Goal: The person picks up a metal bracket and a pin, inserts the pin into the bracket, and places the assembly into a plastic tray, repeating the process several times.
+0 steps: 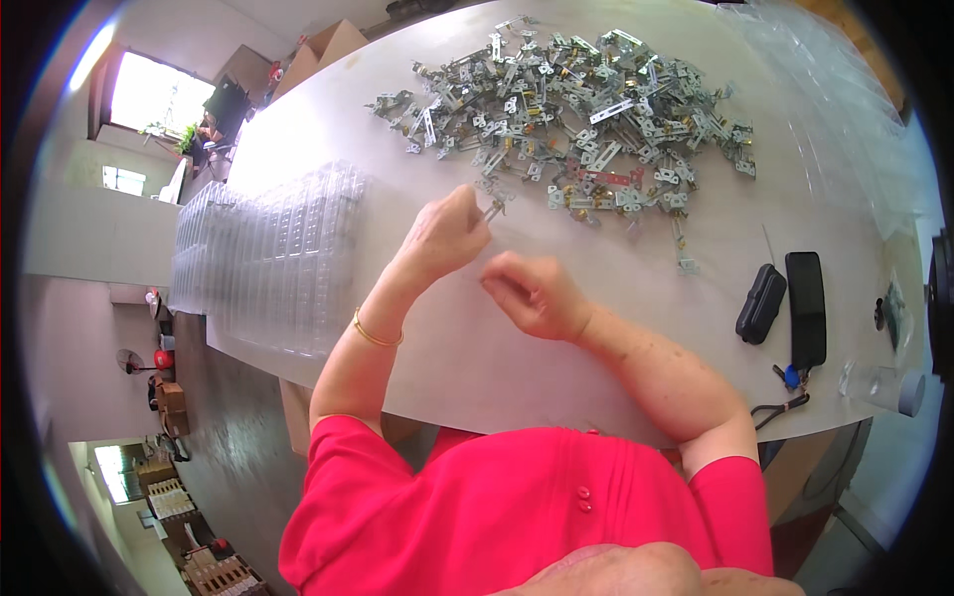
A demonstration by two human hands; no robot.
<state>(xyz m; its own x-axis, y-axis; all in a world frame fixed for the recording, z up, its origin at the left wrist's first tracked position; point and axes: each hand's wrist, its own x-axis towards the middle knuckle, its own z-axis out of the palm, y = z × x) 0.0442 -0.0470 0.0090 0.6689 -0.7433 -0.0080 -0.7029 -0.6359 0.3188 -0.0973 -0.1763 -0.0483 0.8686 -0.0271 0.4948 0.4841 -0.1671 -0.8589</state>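
Observation:
My left hand (445,234) is closed above the white table, to the near left of a big heap of small metal parts (566,109). A small silver metal part with a brass-coloured bit (494,208) sticks out from its fingertips. Nearer to me and to the right, my right hand (537,296) has its fingers curled in toward the thumb. Whatever those fingers hold, if anything, is hidden. The two hands are close together but apart. The heap mixes flat slotted strips, little brackets and brass-coloured pieces; one strip (608,178) is red.
Clear ribbed plastic trays (288,253) stand at the table's left edge. To the right lie a black case (761,304), a black phone (806,308), keys with a blue tag (792,376) and a clear jar (879,385). Clear plastic sheeting (825,109) covers the far right.

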